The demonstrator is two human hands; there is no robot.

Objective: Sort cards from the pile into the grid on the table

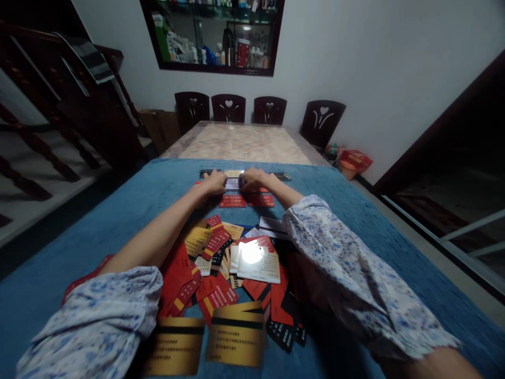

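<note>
Both my arms reach forward over a blue cloth (118, 210). My left hand (215, 183) and my right hand (252, 179) meet on a pale card (232, 183) lying in a row of cards at the far side; fingers of both are curled down on its ends. Two red cards (246, 200) lie just in front of the hands, dark cards (281, 176) to the sides. A loose heap of red, gold, black and white cards (221, 263) lies between my forearms. Two gold cards (236, 334) sit closest to me.
Beyond the cloth is a marble-patterned table top (244, 142) with several dark chairs (229, 108) against the wall. A glass cabinet (215, 37) hangs above. A wooden staircase (51, 121) is at the left, a doorway at the right.
</note>
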